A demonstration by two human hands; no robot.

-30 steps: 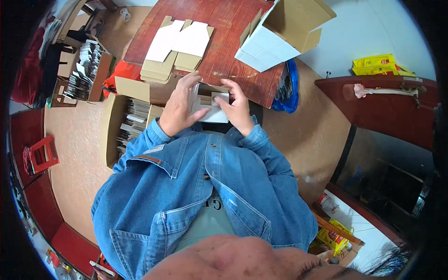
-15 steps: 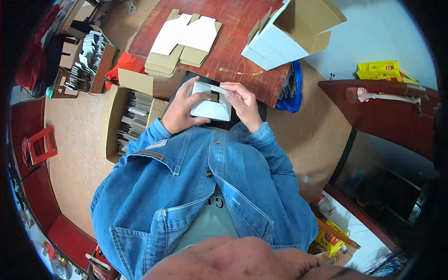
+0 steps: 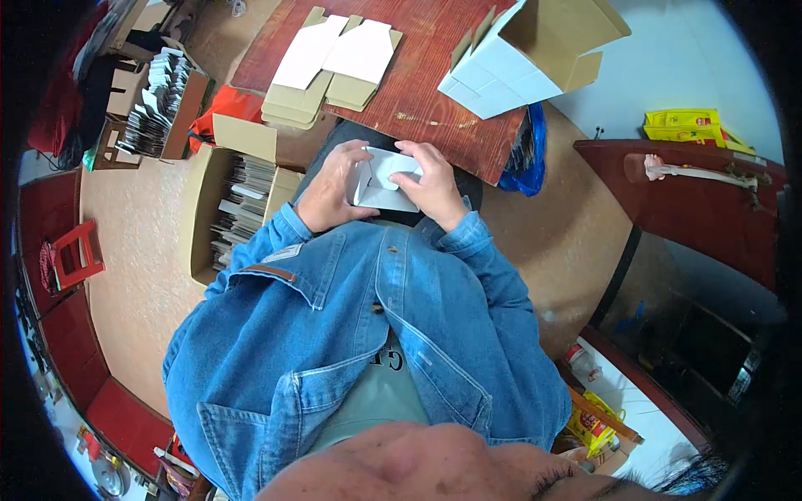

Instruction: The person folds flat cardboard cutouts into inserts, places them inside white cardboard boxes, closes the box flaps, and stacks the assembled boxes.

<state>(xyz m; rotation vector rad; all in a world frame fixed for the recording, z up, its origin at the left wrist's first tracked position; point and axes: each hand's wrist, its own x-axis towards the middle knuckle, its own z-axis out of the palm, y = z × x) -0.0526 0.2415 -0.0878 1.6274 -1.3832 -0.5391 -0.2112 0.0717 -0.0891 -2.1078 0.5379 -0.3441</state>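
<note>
A small white cardboard box is held over my lap, with its end flaps folded inward at the face toward me. My left hand grips its left side, fingers at the far edge and thumb along the near edge. On the right, my right hand is closed round the box, its thumb pressing on the flaps near the middle. Just beyond, flat white-and-brown carton blanks lie stacked on the red wooden table.
A larger open white carton stands at the table's right end, above a blue bag. To my left sits an open brown carton packed with flat blanks. Farther left are another filled box and a red stool.
The opening in the box's face is now covered by folded flaps. My right thumb has moved inward onto them, and my left thumb has drawn back to the near edge.
</note>
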